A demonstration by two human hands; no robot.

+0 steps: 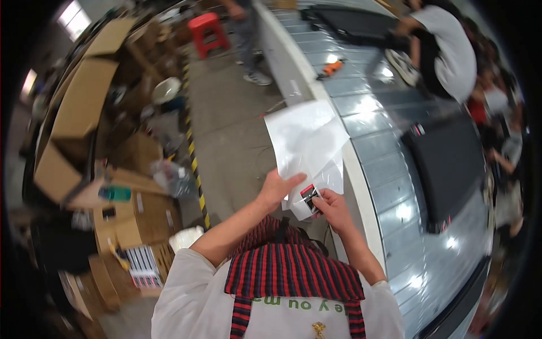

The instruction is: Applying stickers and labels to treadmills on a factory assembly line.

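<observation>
My left hand pinches the lower left edge of a white translucent plastic bag held up in front of me. At the bag's lower corner my right hand grips it together with a small black and red item, seemingly at the bag's mouth. The bag hangs over the edge of a long metal roller conveyor on my right.
A large flat black machine lies on the conveyor, another farther along. A person in a white shirt leans over it; another person stands by a red stool. Cardboard boxes crowd the left, beyond striped floor tape.
</observation>
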